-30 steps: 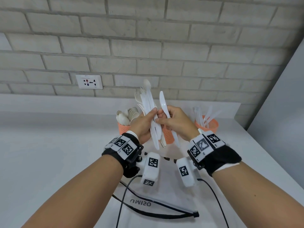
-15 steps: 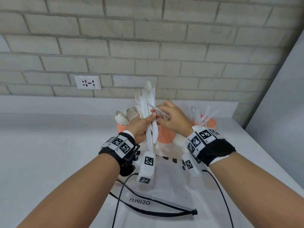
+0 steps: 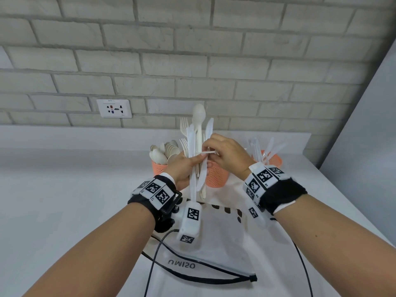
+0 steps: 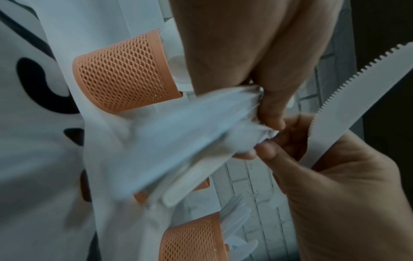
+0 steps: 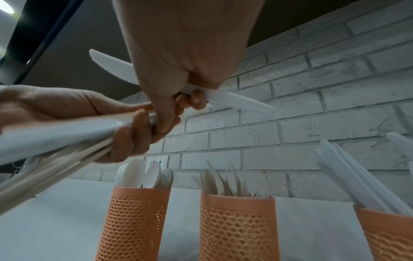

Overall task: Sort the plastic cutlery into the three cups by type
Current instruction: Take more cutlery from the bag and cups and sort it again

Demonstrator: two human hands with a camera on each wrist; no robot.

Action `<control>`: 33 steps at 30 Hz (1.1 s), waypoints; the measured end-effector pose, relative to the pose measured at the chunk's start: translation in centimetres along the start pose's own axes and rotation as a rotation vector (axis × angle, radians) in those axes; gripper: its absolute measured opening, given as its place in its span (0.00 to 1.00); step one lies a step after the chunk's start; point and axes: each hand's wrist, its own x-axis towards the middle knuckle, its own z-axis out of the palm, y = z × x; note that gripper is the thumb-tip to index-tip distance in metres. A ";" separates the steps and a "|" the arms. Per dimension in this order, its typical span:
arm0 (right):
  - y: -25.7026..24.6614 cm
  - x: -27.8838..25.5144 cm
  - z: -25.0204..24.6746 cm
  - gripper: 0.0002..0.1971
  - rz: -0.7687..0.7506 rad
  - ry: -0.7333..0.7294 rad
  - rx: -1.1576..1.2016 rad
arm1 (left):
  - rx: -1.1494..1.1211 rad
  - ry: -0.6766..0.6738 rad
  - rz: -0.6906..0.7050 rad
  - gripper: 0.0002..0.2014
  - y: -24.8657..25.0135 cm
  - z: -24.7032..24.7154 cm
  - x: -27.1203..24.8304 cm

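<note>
My left hand (image 3: 198, 160) grips an upright bundle of white plastic cutlery (image 3: 196, 133): forks, a spoon and knives. My right hand (image 3: 211, 151) is pressed against the bundle, its fingers curled round a serrated white knife (image 5: 111, 68) that lies crosswise in the palm, while its thumb and fingertips touch the bundle (image 5: 67, 137). The knife's blade (image 4: 357, 98) juts out past the hand. Behind the hands stand three orange mesh cups: the left cup (image 3: 159, 169) with spoons, the middle cup (image 3: 216, 177) with forks, the right cup (image 3: 273, 159) with knives.
A white bag (image 3: 216, 243) with black print and a black cord lies on the white counter under my wrists. The brick wall with a socket (image 3: 113, 108) runs close behind the cups. A grey panel (image 3: 364, 125) bounds the right side.
The knife in my right hand has turned from upright to crosswise and been tucked into the palm. The right fingers have moved back onto the bundle, which the left hand still holds.
</note>
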 end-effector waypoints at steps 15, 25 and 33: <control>-0.9 0.1 1.1 0.07 0.618 0.103 0.754 | 0.052 0.057 0.069 0.16 0.2 0.4 -0.1; -1.4 0.4 -0.2 0.10 0.700 0.302 0.915 | 0.053 0.102 0.063 0.10 0.1 0.0 -0.1; -3.7 -0.7 0.6 0.07 0.532 0.065 0.853 | 0.030 0.166 0.145 0.21 0.1 1.6 0.1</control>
